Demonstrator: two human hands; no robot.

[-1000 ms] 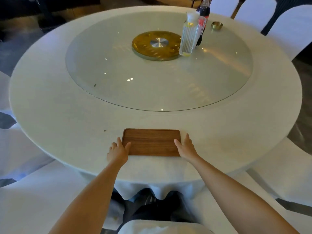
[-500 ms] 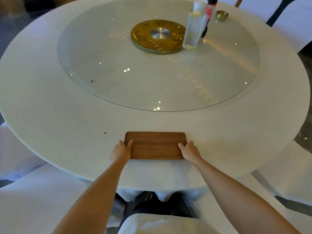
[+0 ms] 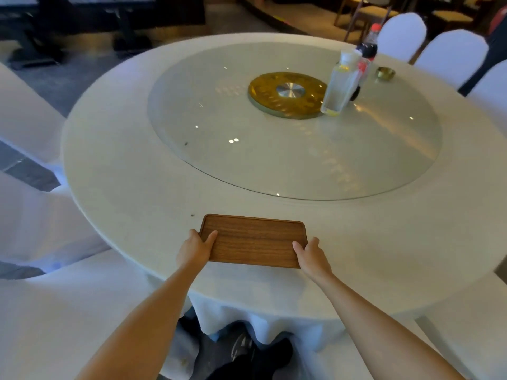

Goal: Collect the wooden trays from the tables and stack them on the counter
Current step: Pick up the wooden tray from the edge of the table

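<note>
A rectangular wooden tray (image 3: 253,240) lies near the front edge of a round white table (image 3: 131,193). My left hand (image 3: 195,250) grips the tray's left end, thumb over the rim. My right hand (image 3: 311,256) holds the right end, thumb on top near the front right corner. The tray looks level; I cannot tell whether it still touches the cloth.
A glass turntable (image 3: 274,160) with a gold hub (image 3: 288,94) fills the table's middle. A clear bottle (image 3: 338,87), a cola bottle (image 3: 367,50) and a small brass dish (image 3: 385,73) stand at the far right. White-covered chairs (image 3: 24,220) ring the table.
Both hands went from resting beside the tray to closing on its two ends. The view swung left and lifted, showing more of the room.
</note>
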